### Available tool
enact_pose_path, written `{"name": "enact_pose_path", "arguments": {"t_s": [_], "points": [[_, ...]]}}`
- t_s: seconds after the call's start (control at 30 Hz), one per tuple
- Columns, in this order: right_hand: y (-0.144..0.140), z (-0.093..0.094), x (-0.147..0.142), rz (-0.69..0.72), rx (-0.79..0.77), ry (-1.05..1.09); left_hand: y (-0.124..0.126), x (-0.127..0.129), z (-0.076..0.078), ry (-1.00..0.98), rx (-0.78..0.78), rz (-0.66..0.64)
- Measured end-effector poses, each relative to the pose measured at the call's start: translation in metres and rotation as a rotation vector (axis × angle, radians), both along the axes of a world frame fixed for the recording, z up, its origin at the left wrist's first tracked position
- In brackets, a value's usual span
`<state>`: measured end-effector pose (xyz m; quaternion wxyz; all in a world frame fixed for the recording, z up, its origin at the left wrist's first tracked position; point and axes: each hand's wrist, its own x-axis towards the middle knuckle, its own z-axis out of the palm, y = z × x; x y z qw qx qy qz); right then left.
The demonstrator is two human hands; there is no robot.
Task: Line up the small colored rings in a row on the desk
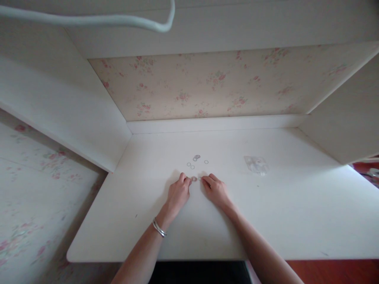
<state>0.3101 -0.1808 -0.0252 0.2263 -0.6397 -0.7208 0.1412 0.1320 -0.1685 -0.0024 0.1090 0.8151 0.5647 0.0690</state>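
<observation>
Both my hands rest on a white desk (148,221), fingertips close together. My left hand (178,193), with a silver bangle (159,228) on the wrist, pinches toward a small metal ring (194,179) lying between the two hands. My right hand (215,189) touches the desk just right of that ring, fingers curled. Whether either hand grips a ring is too small to tell. Several more small metal rings (196,158) lie loose on the desk a little beyond my fingertips.
A small clear plastic bag (256,164) lies on the desk to the right. White side panels (74,110) wall in the desk left and right, with floral wallpaper (207,86) at the back and a shelf overhead. A white cable (118,20) hangs at the top.
</observation>
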Motion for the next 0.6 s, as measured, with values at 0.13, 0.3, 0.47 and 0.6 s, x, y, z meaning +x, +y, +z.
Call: {"name": "enact_pose_path", "arguments": {"t_s": [0.13, 0.3, 0.47, 0.6], "points": [[0.000, 0.000, 0.000, -0.005, 0.003, -0.004, -0.002, 0.001, 0.001, 0.021, -0.012, 0.003], [-0.003, 0.002, -0.001, 0.004, 0.008, 0.016, -0.001, -0.008, 0.000, -0.062, 0.040, 0.054], [-0.001, 0.007, -0.004, 0.040, 0.036, -0.004, 0.007, -0.016, -0.002, -0.103, 0.036, 0.070], [0.006, 0.010, -0.006, 0.091, 0.038, -0.062, 0.008, -0.017, -0.004, -0.071, 0.022, 0.043]]}}
